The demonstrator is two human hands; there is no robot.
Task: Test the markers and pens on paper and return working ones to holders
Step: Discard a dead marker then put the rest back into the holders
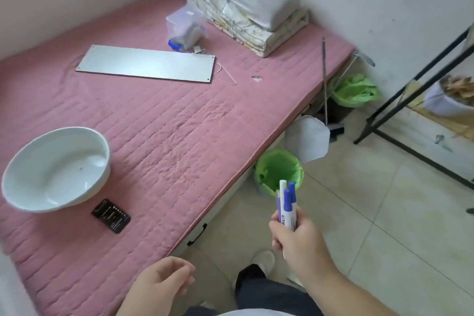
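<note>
My right hand [295, 238] grips a bundle of white markers with blue caps [287, 202], held upright over the tiled floor beside the bed, just in front of a green-lined bin [278, 170]. My left hand [164, 281] hovers low near the bed's front edge, fingers loosely curled and holding nothing. A clear plastic box [183, 28] with a blue-capped marker lying at its foot sits far back on the pink mattress [166, 123]. No paper is visible.
On the mattress lie a white basin [55, 169], a black card [111, 216], a grey metal plate [146, 63] with a wire hanger, and folded bedding [246, 13]. A broom and dustpan [307, 141], a green bag and a black rack [415, 100] stand to the right.
</note>
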